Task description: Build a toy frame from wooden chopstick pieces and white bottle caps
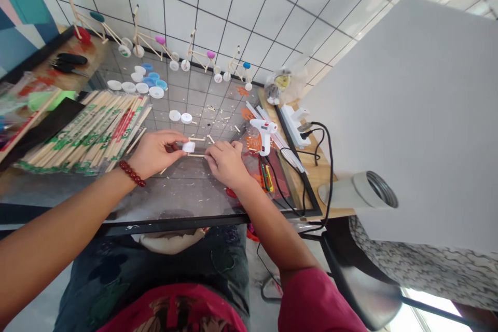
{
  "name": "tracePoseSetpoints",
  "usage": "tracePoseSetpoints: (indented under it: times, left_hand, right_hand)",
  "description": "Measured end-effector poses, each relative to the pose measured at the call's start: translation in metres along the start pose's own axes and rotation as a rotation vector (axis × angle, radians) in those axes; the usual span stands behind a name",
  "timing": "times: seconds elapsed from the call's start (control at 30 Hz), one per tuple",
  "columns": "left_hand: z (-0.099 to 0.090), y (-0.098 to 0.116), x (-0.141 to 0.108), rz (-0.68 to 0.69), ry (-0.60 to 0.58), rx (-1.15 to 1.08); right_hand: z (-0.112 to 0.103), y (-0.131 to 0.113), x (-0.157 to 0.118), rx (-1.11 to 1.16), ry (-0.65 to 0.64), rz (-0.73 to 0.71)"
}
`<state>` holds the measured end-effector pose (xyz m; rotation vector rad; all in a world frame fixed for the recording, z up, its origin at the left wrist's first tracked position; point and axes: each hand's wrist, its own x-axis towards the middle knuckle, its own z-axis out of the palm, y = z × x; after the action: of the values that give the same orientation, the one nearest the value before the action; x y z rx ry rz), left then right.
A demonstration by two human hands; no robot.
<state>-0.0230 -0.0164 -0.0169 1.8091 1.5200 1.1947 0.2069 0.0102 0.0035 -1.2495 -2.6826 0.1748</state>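
My left hand (155, 153) pinches a white bottle cap (189, 147) between thumb and fingertips, just above the grey tabletop. Two thin wooden sticks (196, 155) run from beside the cap toward the right, one above the other. The fingers of my right hand (226, 162) are closed on the right end of the lower stick; the palm hides the rest of its grip. Behind the cap lie two more white caps (181, 116). Small wood scraps (221, 118) are scattered around both hands.
Bundled wrapped chopsticks (89, 127) lie left. Blue and white caps (156, 92) and several little stick-built tricycles (202, 57) stand at the back. To the right are a white glue gun (265, 134), a utility knife (267, 175), cables and a power strip (294, 123).
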Motion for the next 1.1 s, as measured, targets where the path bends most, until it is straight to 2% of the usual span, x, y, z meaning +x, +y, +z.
tracePoseSetpoints:
  times: [0.5,1.1]
  left_hand:
    - [-0.0010,0.0060,0.0001,-0.018,0.002,-0.021]
    - [0.0007,0.0034,0.0006,-0.024,0.002,-0.008]
  right_hand:
    - [0.0016,0.0012,-0.0004,-0.013,0.010,-0.014]
    - [-0.0005,-0.0008,-0.0004,-0.024,0.001,-0.011]
